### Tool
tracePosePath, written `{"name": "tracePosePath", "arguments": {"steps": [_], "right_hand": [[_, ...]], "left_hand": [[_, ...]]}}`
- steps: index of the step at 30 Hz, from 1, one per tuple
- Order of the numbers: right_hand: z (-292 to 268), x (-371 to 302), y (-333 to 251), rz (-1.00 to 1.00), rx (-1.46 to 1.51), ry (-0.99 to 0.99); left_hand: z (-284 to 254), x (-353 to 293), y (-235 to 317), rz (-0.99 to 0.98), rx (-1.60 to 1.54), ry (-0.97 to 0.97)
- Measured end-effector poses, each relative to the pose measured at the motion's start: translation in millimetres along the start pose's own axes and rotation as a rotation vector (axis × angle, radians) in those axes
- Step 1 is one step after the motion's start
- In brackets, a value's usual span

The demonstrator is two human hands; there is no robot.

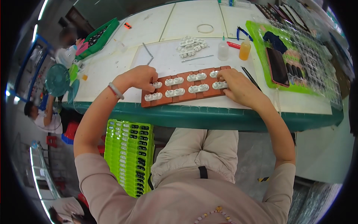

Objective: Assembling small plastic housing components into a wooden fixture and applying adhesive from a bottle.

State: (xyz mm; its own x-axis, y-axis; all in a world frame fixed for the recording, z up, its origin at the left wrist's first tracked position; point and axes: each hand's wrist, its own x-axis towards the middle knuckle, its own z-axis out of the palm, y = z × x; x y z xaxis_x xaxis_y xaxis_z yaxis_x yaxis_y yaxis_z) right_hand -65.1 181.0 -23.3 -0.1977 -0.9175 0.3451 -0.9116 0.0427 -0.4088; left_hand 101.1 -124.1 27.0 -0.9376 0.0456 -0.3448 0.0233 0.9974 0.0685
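Tabletop (186,22) spread before me | brown block (185,86) lay near its edge | my left fingers (153,77) curled, my right fingers (225,75) half-bent, at its opposite ends; grip: couldn't tell | white pieces (175,92) sat on block in two rows

- Cannot fully see the white piece (158,85) under the left hand (144,77); cannot confirm a grip;
- cannot fully see two white pieces (219,85) by the right hand (238,87); cannot tell touching from holding;
- cannot follow the beaded necklace (213,214) past the lower edge;
- cannot identify small dark contents (97,36) in the green basket (84,55); too small.
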Motion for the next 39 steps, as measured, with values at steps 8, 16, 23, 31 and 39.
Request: {"name": "tracePosePath", "arguments": {"steps": [8,16,23,31,39], "right_hand": [[2,30,3,-0.197,-0.207,-0.220],[-6,34,-1,-0.130,-0.095,-0.352],[-31,49,-12,0.099,-0.060,-0.466],[17,71,-140,-0.248,0.224,-0.225],[329,126,-261,-0.127,0.515,-0.649]], "left_hand": [[-6,16,13,-0.077,0.204,-0.143],[-25,-4,13,-0.093,0.073,0.007],[-16,-91,-8,-0.175,-0.294,0.339],[147,-301,3,-0.466,-0.792,0.853],[393,-434,187,-1.597,-1.238,1.253]]}}
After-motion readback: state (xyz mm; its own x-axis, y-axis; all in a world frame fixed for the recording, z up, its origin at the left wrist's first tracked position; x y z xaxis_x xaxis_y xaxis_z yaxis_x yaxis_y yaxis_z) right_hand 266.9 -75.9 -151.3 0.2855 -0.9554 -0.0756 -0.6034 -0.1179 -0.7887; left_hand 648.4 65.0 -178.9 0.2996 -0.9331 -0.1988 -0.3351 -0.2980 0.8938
